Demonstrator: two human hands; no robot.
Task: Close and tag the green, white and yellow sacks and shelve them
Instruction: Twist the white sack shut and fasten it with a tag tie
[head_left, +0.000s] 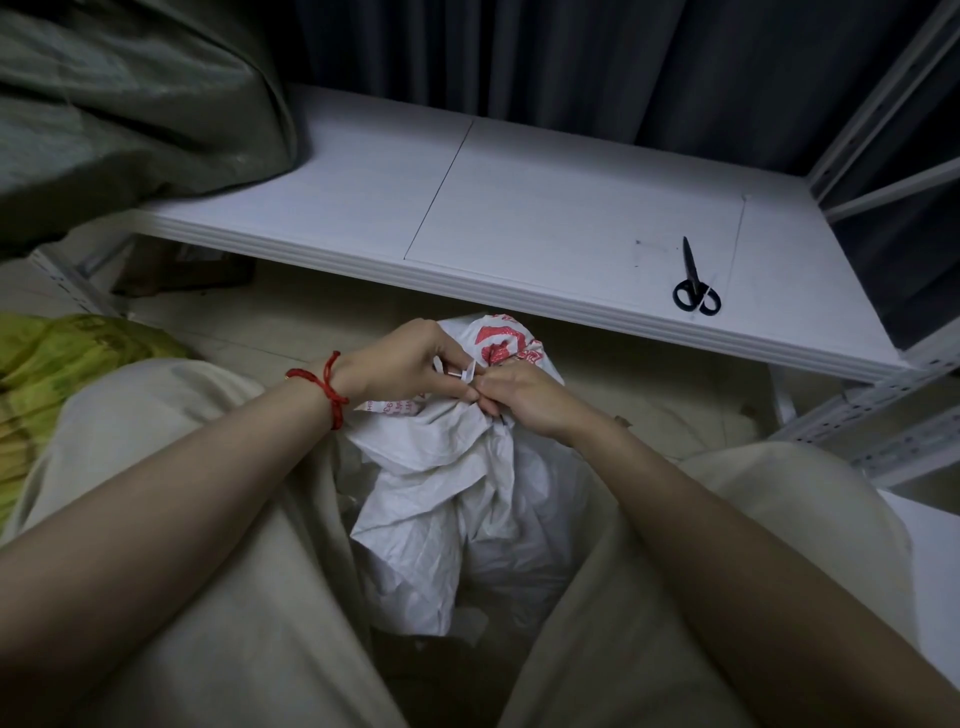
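Observation:
A white sack with red print stands on the floor between my knees, its neck bunched at the top. My right hand grips the gathered neck. My left hand, with a red cord on its wrist, pinches a small white tie at the neck. The green sack lies on the white shelf at the upper left. The yellow sack lies on the floor at the left, partly behind my knee.
Black-handled scissors lie on the shelf's right part, with a long white tie beside them. A dark curtain hangs behind the shelf. The shelf's metal frame runs along the right. Tiled floor shows under the shelf.

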